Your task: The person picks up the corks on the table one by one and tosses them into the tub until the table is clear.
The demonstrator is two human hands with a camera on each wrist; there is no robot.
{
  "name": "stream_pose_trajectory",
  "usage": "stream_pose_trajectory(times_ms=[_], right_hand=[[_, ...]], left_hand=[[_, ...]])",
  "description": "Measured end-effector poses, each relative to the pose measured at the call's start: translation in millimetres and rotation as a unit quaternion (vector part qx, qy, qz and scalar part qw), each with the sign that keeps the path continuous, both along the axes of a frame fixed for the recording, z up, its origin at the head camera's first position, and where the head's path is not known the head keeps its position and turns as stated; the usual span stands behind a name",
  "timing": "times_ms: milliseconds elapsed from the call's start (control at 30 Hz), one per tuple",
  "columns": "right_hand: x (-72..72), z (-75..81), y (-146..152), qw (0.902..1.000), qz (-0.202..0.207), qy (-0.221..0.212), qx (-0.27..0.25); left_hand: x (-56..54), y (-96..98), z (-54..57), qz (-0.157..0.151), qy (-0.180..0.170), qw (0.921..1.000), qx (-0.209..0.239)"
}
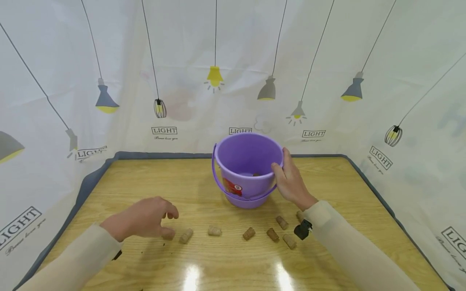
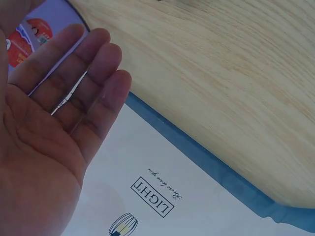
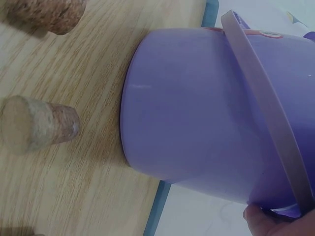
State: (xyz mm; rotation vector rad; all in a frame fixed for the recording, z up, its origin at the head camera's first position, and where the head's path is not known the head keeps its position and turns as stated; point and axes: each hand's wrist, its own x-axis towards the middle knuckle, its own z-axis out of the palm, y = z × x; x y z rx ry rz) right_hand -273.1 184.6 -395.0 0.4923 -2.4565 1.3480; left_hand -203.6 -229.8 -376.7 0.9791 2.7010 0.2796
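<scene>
A purple bucket (image 1: 242, 186) with a red label stands on the table, its handle (image 1: 218, 184) hanging down at the front. My right hand (image 1: 291, 182) grips the bucket's right rim, thumb outside. Something small and brown (image 1: 256, 174) shows at the bottom inside. My left hand (image 1: 149, 216) hovers over the table at the left, palm bare in the left wrist view, fingers loosely bent. Just right of it lies a pale cork (image 1: 186, 235), with a second cork (image 1: 214, 230) beyond. In the right wrist view a tapered cork (image 3: 39, 125) lies near the bucket's base.
Several more corks, among them a dark one (image 1: 272, 235) and a pale one (image 1: 289, 241), lie in front of the bucket and under my right forearm. White sheeting (image 1: 189, 81) printed with lamps walls the wooden table (image 1: 164, 178) at the back and sides.
</scene>
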Motion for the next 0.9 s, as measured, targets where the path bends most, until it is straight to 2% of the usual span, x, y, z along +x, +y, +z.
stream_pose_trajectory(times_ms=[333, 600, 900], right_hand=[[1.0, 0.3, -0.2, 1.0, -0.006, -0.002, 0.005], [-0.2, -0.8, -0.1, 1.0, -0.004, -0.002, 0.004], [-0.5, -1.1, 0.6, 1.0, -0.004, 0.002, 0.008]], left_hand=[[4.4, -1.9, -10.8, -0.009, -0.018, 0.9996, -0.02], [7.6, -1.2, -20.9, -0.04, 0.021, 0.9989, -0.016], [6.5, -2.8, -30.0, -0.042, 0.031, 0.9986, -0.005]])
